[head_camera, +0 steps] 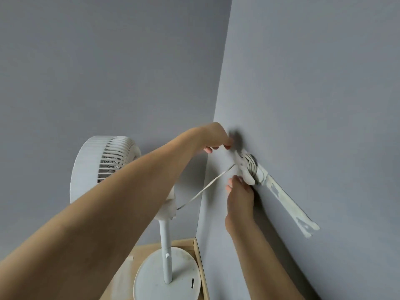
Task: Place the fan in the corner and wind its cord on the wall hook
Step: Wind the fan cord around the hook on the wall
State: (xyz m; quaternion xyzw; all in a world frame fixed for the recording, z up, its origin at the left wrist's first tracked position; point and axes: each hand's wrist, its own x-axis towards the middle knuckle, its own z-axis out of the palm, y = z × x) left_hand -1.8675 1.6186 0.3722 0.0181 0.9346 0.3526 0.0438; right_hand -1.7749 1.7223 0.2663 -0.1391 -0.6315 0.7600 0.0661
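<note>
Cord (205,187) coils hide the hook (252,167); right hand (239,191) fingertips unseen.

Part of the fan (108,167) head is covered by the left forearm, and its base is cut off by the bottom edge. The hook (249,167) is hidden under the wound cord (205,187) and blurred. What the left hand (216,137) fingertips pinch cannot be told. The right hand (239,191) fingertips are hidden against the hook.
</note>
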